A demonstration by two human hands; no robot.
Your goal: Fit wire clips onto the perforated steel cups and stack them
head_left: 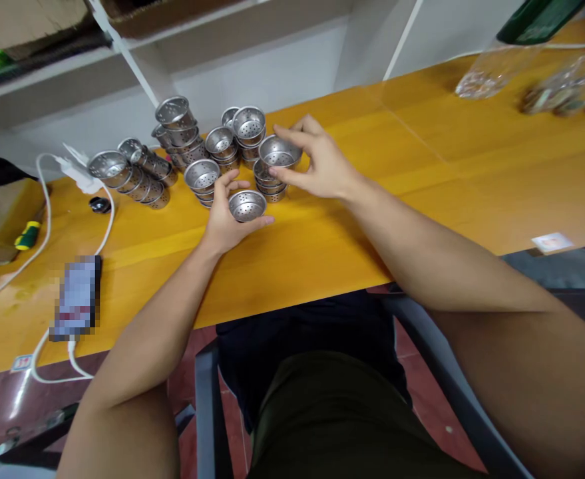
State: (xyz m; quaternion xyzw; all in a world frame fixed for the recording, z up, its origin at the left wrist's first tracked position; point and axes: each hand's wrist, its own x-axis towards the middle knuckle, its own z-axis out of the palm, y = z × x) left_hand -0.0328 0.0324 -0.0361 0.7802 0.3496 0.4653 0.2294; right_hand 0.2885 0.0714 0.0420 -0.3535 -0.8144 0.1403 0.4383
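Toward the back of the long yellow wooden table (446, 166), grouped stacks of round, perforated silver metal cups (202, 174); one cup in the bare left hand (226, 216), before them; another in the bare right hand (325, 156), above the rightmost stack. To the left, white plastic adapter (80, 174); nearer the front edge, black-edged rectangular phone (77, 296). Far right, clear plastic bags (482, 76). Behind the table, white shelving (252, 60), bearing brown cardboard box (27, 23) at left.
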